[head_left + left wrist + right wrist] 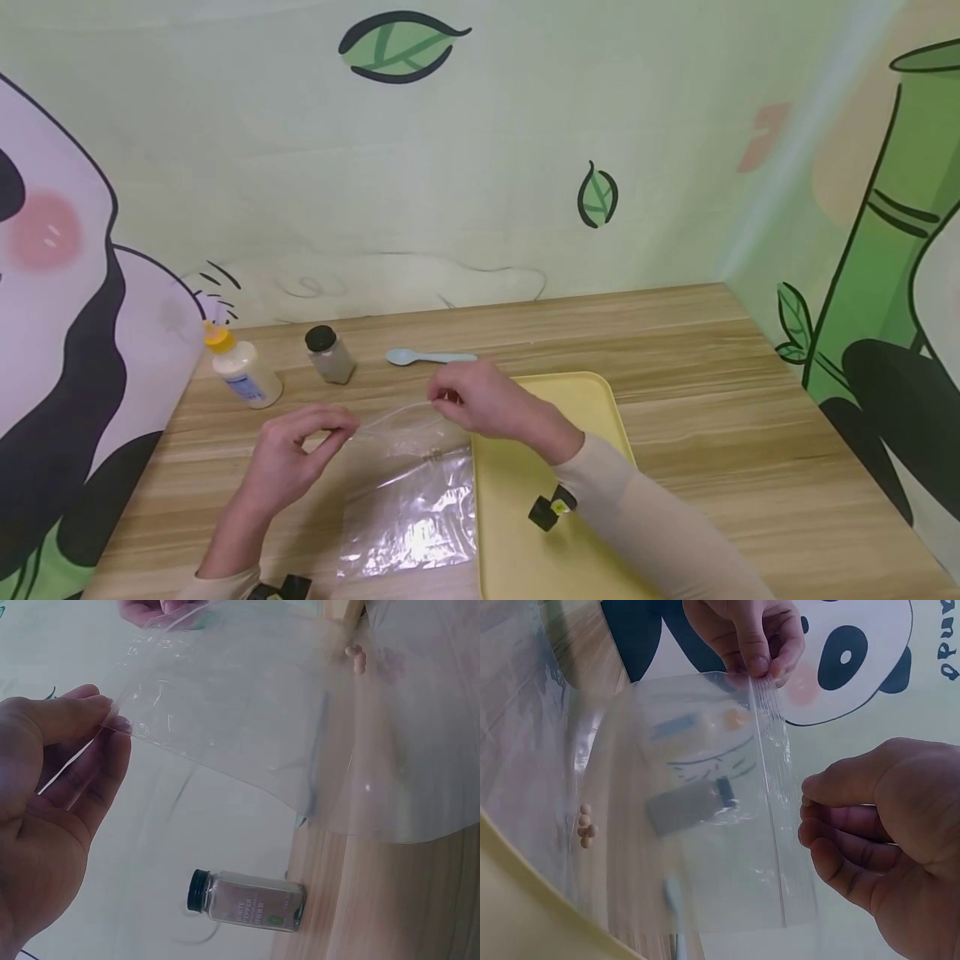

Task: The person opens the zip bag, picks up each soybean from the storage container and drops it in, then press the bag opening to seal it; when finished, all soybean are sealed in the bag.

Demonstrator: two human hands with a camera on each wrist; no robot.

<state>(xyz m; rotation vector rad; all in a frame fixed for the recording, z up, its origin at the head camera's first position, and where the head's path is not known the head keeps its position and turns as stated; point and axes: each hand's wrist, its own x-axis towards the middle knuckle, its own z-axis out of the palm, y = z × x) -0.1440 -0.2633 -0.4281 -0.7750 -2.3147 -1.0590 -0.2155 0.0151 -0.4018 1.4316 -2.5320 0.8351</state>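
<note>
A clear zip-lock bag hangs down between the two hands, its lower part spread over the table beside the tray. My left hand pinches one top corner between thumb and fingertips. At the other end of the top edge, my right hand pinches the rim with thumb and bent fingers. The zip strip runs along the bag's upper edge in the right wrist view. Several small round beige pieces cluster low in the bag, showing through the plastic.
A yellow tray lies under my right forearm. Along the back stand a white bottle with a yellow cap and a black-capped spice jar, labelled in the left wrist view. A pale blue spoon lies right of the jar, before the printed wall.
</note>
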